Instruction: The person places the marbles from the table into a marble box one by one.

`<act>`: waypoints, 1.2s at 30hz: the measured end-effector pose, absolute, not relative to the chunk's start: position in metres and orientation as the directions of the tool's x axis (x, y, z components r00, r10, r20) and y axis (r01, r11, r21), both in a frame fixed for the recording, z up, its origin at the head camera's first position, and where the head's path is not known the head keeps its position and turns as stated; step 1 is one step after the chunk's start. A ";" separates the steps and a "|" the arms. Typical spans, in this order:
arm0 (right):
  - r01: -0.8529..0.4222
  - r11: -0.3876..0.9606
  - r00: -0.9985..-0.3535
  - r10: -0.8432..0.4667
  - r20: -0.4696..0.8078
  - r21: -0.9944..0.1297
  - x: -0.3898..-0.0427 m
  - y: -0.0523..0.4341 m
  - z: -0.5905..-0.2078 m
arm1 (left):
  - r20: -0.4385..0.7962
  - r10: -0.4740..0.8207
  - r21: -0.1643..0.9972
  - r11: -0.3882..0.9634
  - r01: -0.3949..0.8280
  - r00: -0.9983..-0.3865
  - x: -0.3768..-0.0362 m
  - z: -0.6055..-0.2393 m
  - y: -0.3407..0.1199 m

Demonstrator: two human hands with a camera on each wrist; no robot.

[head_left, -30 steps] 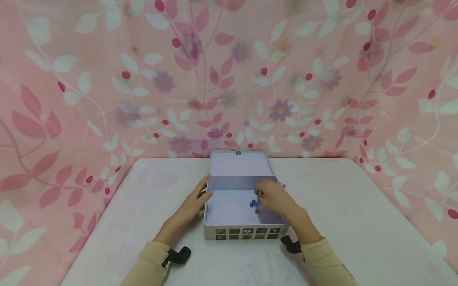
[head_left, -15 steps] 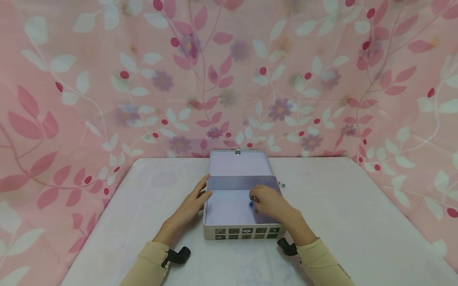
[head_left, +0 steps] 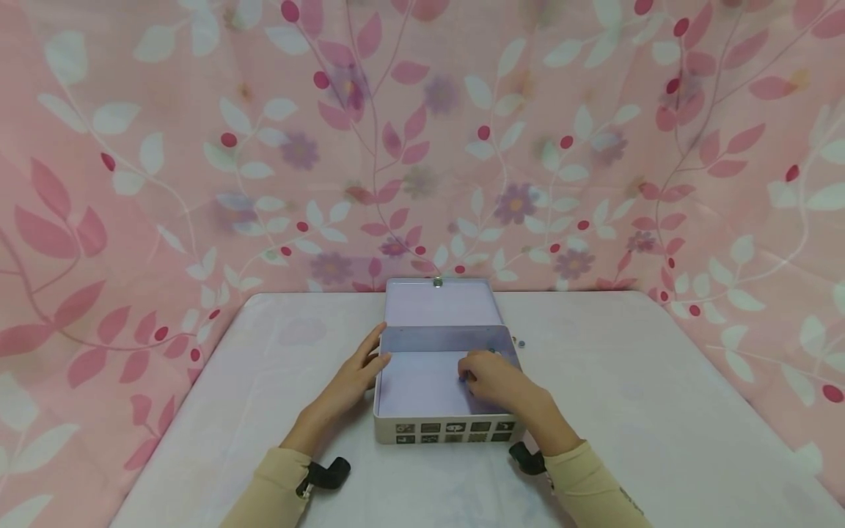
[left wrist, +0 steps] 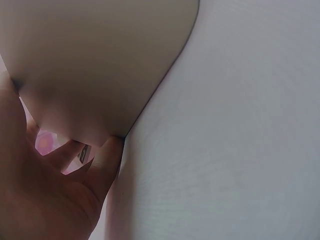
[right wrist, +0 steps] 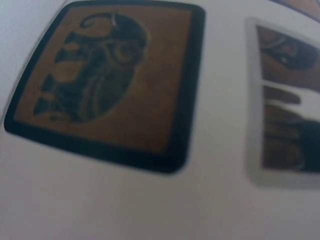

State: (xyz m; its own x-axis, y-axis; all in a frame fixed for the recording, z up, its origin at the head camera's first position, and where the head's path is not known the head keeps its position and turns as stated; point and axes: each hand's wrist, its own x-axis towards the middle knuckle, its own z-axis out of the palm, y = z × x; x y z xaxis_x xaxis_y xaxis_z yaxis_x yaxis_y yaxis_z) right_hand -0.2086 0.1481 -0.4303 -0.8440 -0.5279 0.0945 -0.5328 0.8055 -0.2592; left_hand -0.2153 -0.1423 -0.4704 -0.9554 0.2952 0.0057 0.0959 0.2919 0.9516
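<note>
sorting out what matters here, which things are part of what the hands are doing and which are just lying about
In use:
- open tin box, its left wall touched by the left hand
- small blue beads inside the box, at the fingertips of the right hand

Lying about:
- a small bead on the table just right of the box
- flowered pink curtain behind

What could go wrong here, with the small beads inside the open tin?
The beads under the right hand are small and round; they may slip from the fingers and roll about in the tin. One bead already lies outside on the table and could roll off. The left hand only rests on the tin's side, so the tin may slide.
</note>
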 end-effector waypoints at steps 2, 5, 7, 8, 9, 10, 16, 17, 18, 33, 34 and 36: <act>-0.538 0.803 -0.840 -0.535 0.088 -0.255 -0.208 0.148 -0.430 | 0.008 0.295 0.951 0.292 0.099 -0.955 -0.215 -0.471 -0.143; -0.544 0.798 -0.836 -0.543 0.084 -0.260 -0.208 0.148 -0.429 | 0.010 0.296 0.951 0.291 0.100 -0.955 -0.215 -0.471 -0.143; -0.543 0.797 -0.836 -0.543 0.081 -0.265 -0.208 0.148 -0.429 | 0.009 0.297 0.952 0.291 0.099 -0.955 -0.215 -0.471 -0.143; -0.543 0.796 -0.836 -0.544 0.080 -0.266 -0.208 0.148 -0.429 | 0.008 0.297 0.953 0.288 0.098 -0.955 -0.215 -0.471 -0.143; -0.542 0.796 -0.836 -0.543 0.080 -0.269 -0.208 0.148 -0.429 | 0.007 0.298 0.953 0.287 0.097 -0.954 -0.215 -0.471 -0.143; -0.540 0.797 -0.837 -0.541 0.078 -0.270 -0.208 0.148 -0.430 | 0.007 0.298 0.953 0.288 0.096 -0.955 -0.215 -0.471 -0.143; -0.538 0.801 -0.839 -0.538 0.080 -0.260 -0.209 0.149 -0.432 | 0.007 0.301 0.952 0.291 0.099 -0.953 -0.215 -0.470 -0.143; -0.539 0.801 -0.839 -0.538 0.082 -0.260 -0.209 0.149 -0.432 | 0.008 0.302 0.952 0.291 0.100 -0.953 -0.215 -0.470 -0.143; -0.539 0.801 -0.839 -0.538 0.082 -0.261 -0.209 0.149 -0.432 | 0.009 0.302 0.952 0.290 0.101 -0.953 -0.215 -0.470 -0.143; -0.506 0.804 -0.855 -0.514 0.061 -0.312 -0.214 0.149 -0.427 | 0.005 0.292 0.953 0.289 0.093 -0.956 -0.217 -0.472 -0.143; -0.507 0.804 -0.855 -0.514 0.066 -0.310 -0.215 0.149 -0.426 | 0.004 0.292 0.953 0.288 0.092 -0.956 -0.217 -0.472 -0.142; -0.508 0.802 -0.856 -0.510 0.081 -0.316 -0.217 0.150 -0.425 | 0.002 0.292 0.955 0.284 0.089 -0.957 -0.217 -0.472 -0.142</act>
State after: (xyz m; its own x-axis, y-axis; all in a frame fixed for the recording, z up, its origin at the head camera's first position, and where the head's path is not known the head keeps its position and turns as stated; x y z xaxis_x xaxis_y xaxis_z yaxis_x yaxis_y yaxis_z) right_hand -0.2172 0.1503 -0.4246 -0.8561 -0.5104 0.0806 -0.5076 0.8016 -0.3157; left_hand -0.2166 -0.1423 -0.4722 -0.9566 0.2915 0.0021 0.0886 0.2839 0.9548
